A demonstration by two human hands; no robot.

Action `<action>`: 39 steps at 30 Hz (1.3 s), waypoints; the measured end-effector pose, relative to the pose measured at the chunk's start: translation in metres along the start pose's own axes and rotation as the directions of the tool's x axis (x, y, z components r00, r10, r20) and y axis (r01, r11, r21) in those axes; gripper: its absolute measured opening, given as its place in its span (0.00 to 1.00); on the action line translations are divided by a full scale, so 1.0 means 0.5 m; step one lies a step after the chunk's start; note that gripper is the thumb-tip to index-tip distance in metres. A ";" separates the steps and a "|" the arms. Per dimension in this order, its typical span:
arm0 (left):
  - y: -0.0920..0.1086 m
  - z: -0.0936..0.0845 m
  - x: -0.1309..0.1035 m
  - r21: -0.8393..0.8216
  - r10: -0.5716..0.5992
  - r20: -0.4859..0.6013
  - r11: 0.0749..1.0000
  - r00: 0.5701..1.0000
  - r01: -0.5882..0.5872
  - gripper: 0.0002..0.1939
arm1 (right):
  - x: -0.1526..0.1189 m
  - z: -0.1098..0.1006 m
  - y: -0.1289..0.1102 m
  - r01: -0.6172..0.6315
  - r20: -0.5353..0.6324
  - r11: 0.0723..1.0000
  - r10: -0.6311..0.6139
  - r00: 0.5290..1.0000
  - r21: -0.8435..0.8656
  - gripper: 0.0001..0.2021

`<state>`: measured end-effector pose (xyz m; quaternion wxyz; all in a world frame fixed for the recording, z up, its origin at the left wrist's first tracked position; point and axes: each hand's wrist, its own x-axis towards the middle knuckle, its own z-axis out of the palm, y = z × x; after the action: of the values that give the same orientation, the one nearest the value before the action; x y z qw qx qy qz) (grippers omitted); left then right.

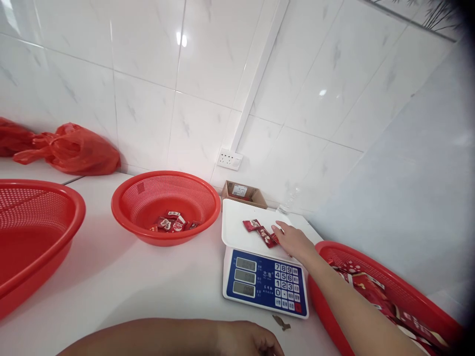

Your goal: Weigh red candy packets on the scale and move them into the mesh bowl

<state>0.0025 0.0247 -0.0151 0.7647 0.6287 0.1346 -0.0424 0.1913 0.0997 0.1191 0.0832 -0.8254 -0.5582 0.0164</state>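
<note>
- A red basket (pixel 166 207) with a few packets is seen left of the scale (pixel 260 267).
- The right hand (pixel 293 241) is laid flat, fingers spread, on red candy packets (pixel 260 230) on the scale's tray.
- The left hand (pixel 248 341) is rested near the scale's front, fingers curled, nothing visibly held.

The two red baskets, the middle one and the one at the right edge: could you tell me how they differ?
The middle basket is in full view and holds only a few red packets; the right basket is cut off by the frame and heaped with them. The right forearm crosses the right basket; nothing covers the middle one. Both are red plastic mesh.
</note>
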 end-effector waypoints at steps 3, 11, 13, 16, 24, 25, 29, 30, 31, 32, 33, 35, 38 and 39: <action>0.003 -0.001 -0.003 0.027 -0.002 -0.007 1.000 1.000 0.002 0.43 | -0.018 0.004 -0.024 0.080 0.006 0.997 -0.080 0.997 -0.014 0.28; 0.030 0.003 -0.020 0.049 -0.053 -0.012 0.997 0.999 0.053 0.34 | -0.019 0.008 -0.054 0.169 0.063 0.985 -0.170 0.983 0.034 0.15; 0.036 0.005 -0.026 0.058 -0.047 -0.032 0.997 0.998 0.048 0.28 | -0.015 -0.001 -0.063 0.175 0.045 0.983 -0.177 0.983 0.060 0.13; 0.029 0.007 -0.021 -0.051 -0.035 0.007 0.998 0.999 0.035 0.32 | -0.017 -0.014 -0.076 0.183 0.000 0.979 -0.184 0.983 0.090 0.08; 0.000 0.011 -0.007 -0.220 0.002 0.060 0.975 0.998 0.011 0.35 | -0.004 -0.058 0.004 0.043 -0.180 0.982 -0.009 0.984 0.183 0.15; 0.003 0.012 -0.010 -0.217 -0.002 0.057 0.976 0.998 0.014 0.35 | -0.002 -0.057 0.025 0.004 -0.185 0.986 0.027 0.982 0.165 0.16; 0.014 0.013 -0.020 -0.204 -0.008 0.049 0.979 0.999 0.018 0.35 | -0.004 -0.037 0.091 -0.099 -0.113 0.994 0.103 0.988 0.043 0.17; 0.015 0.013 -0.021 -0.201 -0.008 0.049 0.979 0.999 0.017 0.35 | -0.006 -0.031 0.098 -0.099 -0.093 0.995 0.100 0.991 0.015 0.16; 0.017 0.013 -0.022 -0.199 -0.005 0.049 0.980 0.999 0.015 0.35 | -0.009 -0.026 0.102 -0.086 -0.080 0.996 0.085 0.993 -0.008 0.14; 0.017 0.013 -0.023 -0.197 -0.002 0.050 0.980 0.999 0.012 0.35 | -0.011 -0.024 0.103 -0.066 -0.074 0.997 0.064 0.995 -0.028 0.13; 0.018 0.013 -0.023 -0.196 0.001 0.050 0.981 0.999 0.009 0.35 | -0.014 -0.024 0.101 -0.043 -0.073 0.998 0.040 0.997 -0.049 0.12; 0.019 0.013 -0.024 -0.198 0.006 0.050 0.980 0.999 0.004 0.35 | -0.019 -0.029 0.093 0.010 -0.082 0.997 -0.017 0.997 -0.081 0.14; 0.017 0.013 -0.021 -0.203 -0.008 0.050 0.979 0.999 0.018 0.36 | -0.029 -0.038 0.079 0.103 -0.004 0.993 -0.103 0.995 -0.060 0.22; 0.015 0.013 -0.019 -0.207 -0.014 0.050 0.978 0.999 0.024 0.36 | -0.033 -0.039 0.076 0.136 0.053 0.990 -0.133 0.990 -0.041 0.25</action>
<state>-0.0041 0.0189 -0.0042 0.8287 0.5430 0.1258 -0.0509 0.2221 0.0684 0.1312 0.0516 -0.7868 -0.6147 0.0192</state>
